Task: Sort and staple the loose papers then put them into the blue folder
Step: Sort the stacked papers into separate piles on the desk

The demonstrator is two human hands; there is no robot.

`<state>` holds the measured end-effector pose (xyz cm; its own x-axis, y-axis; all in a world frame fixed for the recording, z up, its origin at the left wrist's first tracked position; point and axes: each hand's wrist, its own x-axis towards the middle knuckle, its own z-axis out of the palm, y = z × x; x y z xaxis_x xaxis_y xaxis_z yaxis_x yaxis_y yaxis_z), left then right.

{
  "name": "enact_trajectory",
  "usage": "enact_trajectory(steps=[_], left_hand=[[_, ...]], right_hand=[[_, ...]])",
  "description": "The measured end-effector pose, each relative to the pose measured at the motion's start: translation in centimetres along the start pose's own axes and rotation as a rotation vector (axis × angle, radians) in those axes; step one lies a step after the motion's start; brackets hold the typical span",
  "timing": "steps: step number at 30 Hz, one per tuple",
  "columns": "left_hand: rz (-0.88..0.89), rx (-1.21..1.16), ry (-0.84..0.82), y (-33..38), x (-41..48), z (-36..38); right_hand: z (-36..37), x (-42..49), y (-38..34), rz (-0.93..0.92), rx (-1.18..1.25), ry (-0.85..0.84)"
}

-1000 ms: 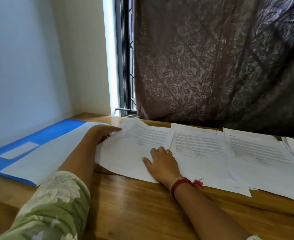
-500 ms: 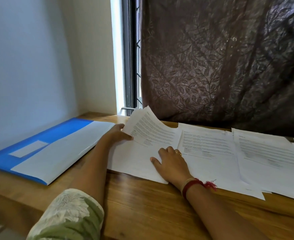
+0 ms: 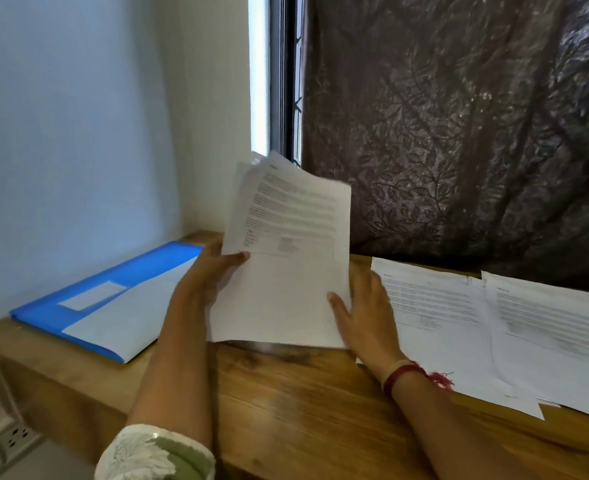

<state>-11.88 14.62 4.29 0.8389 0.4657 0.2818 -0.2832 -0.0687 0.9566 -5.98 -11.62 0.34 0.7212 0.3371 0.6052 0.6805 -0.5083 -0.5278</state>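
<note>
Your left hand [image 3: 205, 271], at centre frame, grips a thin sheaf of printed sheets [image 3: 286, 258] by its left edge. The thumb curls over the front and the fingers are hidden behind. The sheaf stands tilted, its lower edge just above the wooden table [image 3: 286, 400]. Your right hand [image 3: 365, 306] is spread, fingers straight, at the sheaf's lower right edge with the thumb lying on the paper; blur hides whether the fingers touch the back. A red thread band [image 3: 407, 374] circles that wrist. The blue folder [image 3: 140, 271], smooth plastic with a white label, lies flat at left centre, and a white sheet overlaps it. More loose papers [image 3: 459, 306] lie overlapped on the table at right, below a dark leaf-patterned curtain [image 3: 459, 133].
</note>
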Motion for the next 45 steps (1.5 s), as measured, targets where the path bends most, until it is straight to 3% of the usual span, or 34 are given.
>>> enact_trajectory(steps=[2,7,11,15,20,22,25,27,29,32,34,36,39,45], left_hand=[[0.025,-0.111,0.034,0.6,-0.9,0.4],[0.068,-0.162,-0.073,1.3,-2.8,4.7],[0.043,-0.180,-0.182,1.2,-3.3,9.0],[-0.100,-0.184,-0.325,0.4,-3.4,13.8],[-0.193,-0.263,-0.364,-1.2,-3.8,17.3],[-0.188,-0.281,-0.262,-1.4,-4.3,17.8],[-0.087,0.120,-0.154,-2.5,-5.8,18.7],[0.057,0.553,-0.217,-3.4,-6.4,19.2],[0.143,0.737,-0.256,-4.0,-6.5,19.9],[0.144,0.857,-0.319,-4.9,-6.4,21.4],[0.077,1.081,-0.397,-6.0,-6.5,22.6],[0.034,1.309,-0.476,-6.7,-6.3,23.3],[0.030,1.358,-0.505,-7.0,-5.9,23.3],[-0.041,1.229,-0.411,-6.6,-5.1,23.4]], right_hand=[[-1.2,0.8,-0.7,0.095,0.212,0.064],[-5.8,2.3,-1.0,0.347,0.684,-0.077],[-11.0,1.0,0.4,0.423,0.583,-0.117],[-14.8,-1.1,2.8,0.467,0.518,-0.071],[-15.0,-2.0,6.1,0.530,0.633,0.086],[-15.2,-1.3,7.8,0.578,0.712,0.212],[-15.9,-0.6,10.5,0.676,0.910,0.340],[-16.0,-0.8,12.3,0.761,1.031,0.386],[-16.0,-1.1,13.6,0.844,1.159,0.435],[-16.4,-1.9,14.7,0.949,1.091,0.492],[-16.6,-1.5,15.2,0.987,1.133,0.509],[-16.7,-0.9,16.1,1.050,1.174,0.417],[-15.7,-1.2,17.4,0.991,1.067,0.401],[-16.3,-2.7,15.9,0.857,1.568,0.409]])
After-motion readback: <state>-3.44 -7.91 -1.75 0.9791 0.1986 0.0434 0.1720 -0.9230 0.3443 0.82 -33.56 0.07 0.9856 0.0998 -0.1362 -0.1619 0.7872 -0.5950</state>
